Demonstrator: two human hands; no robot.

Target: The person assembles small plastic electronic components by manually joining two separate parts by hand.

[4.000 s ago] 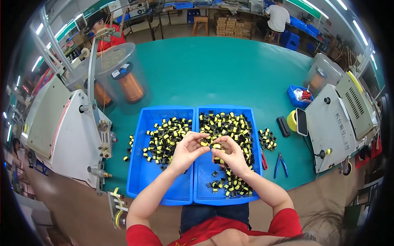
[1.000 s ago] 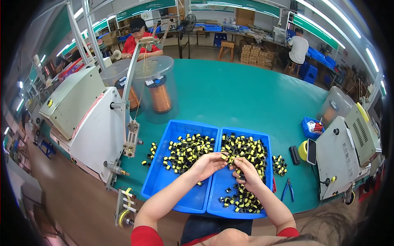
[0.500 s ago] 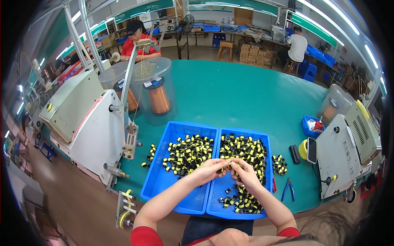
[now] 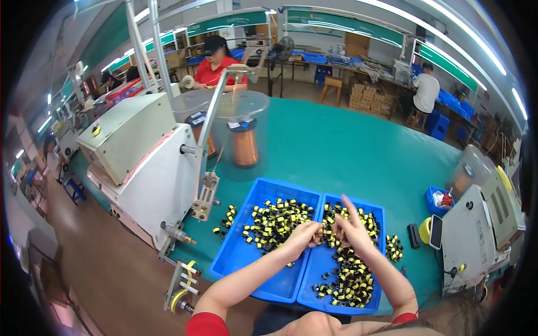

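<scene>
Amid machines (image 4: pixel 157 185) and trays (image 4: pixel 242 264), right hand (image 4: pixel 355 231) spreads fingers; left hand (image 4: pixel 302 236) curls, grip unclear.

Left hand (image 4: pixel 304 235) curled; right hand (image 4: pixel 354 231) with index finger (image 4: pixel 351 208) extended; forearms (image 4: pixel 246 276) angled inward

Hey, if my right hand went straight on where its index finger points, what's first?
Your right hand would probably meet the far rim of the right blue tray; its height is unclear, so it may pass above.
</scene>
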